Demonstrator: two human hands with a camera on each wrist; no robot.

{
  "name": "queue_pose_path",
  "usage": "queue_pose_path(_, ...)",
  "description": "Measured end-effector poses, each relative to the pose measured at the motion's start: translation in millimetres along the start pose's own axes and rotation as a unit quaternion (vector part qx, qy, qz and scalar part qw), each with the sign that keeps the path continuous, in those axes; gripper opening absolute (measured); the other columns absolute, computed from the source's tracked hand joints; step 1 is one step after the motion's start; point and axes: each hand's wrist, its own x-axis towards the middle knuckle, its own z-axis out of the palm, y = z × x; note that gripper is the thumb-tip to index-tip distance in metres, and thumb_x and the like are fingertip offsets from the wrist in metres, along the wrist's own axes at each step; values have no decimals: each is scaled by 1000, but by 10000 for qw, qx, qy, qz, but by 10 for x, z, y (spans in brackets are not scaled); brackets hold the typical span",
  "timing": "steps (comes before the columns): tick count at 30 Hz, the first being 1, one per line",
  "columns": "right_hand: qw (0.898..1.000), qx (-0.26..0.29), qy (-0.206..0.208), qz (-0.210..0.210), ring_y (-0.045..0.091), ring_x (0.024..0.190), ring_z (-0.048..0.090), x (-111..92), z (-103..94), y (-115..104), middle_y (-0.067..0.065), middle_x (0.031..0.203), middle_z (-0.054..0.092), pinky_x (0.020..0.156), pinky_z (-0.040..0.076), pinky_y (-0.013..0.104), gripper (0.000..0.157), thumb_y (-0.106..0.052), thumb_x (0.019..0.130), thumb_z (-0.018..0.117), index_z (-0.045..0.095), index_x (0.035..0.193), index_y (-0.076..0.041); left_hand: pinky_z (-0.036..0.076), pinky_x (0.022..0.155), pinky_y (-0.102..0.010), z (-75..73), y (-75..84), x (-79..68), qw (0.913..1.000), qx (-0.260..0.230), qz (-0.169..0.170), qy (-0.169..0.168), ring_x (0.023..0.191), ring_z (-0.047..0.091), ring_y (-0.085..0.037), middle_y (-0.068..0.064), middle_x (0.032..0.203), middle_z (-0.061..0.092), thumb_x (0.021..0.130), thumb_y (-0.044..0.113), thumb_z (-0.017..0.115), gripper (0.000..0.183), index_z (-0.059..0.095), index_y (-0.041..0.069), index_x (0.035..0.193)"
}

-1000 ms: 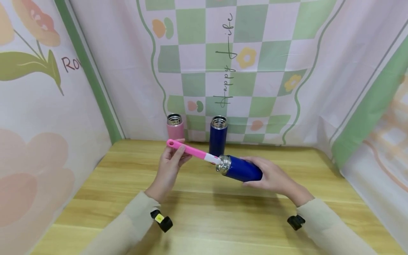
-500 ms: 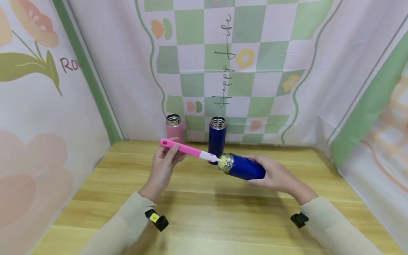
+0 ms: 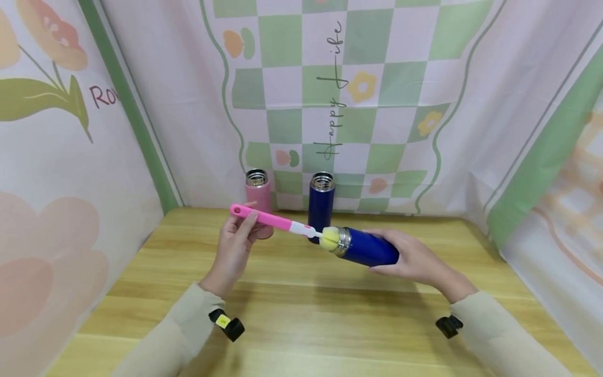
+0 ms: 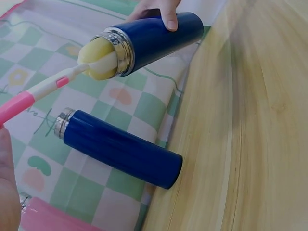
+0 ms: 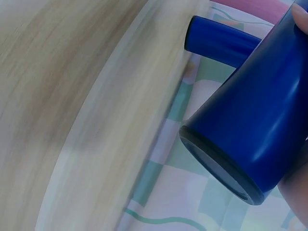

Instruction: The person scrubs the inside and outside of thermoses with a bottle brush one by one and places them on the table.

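Note:
My left hand pinches the pink handle of a bottle brush between thumb and fingers. The brush's yellow sponge head sits partly out of the steel mouth of a blue thermos bottle. Around the lower part of that bottle curls my right hand, holding it tilted above the table with its mouth toward the left hand. In the right wrist view the bottle's dark base faces the camera. The rest of the sponge is hidden inside the bottle.
A second blue bottle stands upright and lidless at the back of the wooden table. To its left stands a lidless pink bottle, partly behind the left hand. A checked curtain hangs directly behind them.
My left hand has drawn the brush leftward, and the yellow sponge has come partly out of the bottle's mouth. My right hand has shifted slightly right with the bottle.

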Motion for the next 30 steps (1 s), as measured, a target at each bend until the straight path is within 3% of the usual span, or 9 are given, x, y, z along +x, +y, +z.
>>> queue_pose_path(8,9999,-122,89,-53,29,110,62,-56,-47,51,5,129,63,83,55,52,79,-36,73,92,55,141,-24,57,95,-38,-40,29,17,9998,61,-1,169,98,67,-19,-11,113,60,105,15,55,24,57,9,128)
queue_pose_path(15,9998,-174,85,-20,29,109,62,-86,-64,84,5,129,63,82,55,51,80,-36,72,92,54,142,-25,58,91,-32,-11,30,53,9994,-39,117,318,100,66,-18,-8,112,59,105,16,55,32,51,1,133)
queue_pose_path(21,9999,-144,49,-13,28,109,62,-110,-63,122,5,130,63,82,55,50,82,-34,71,93,54,142,-26,59,91,-33,16,14,57,9989,-136,128,423,97,66,-18,-10,113,59,105,16,56,21,59,11,125)
queue_pose_path(30,9993,-188,252,-185,28,106,62,-110,-96,127,6,127,64,79,55,50,82,-26,68,95,57,140,-21,58,93,-33,-16,63,67,9982,-154,195,554,102,65,-20,-9,116,58,105,16,55,28,55,5,131)
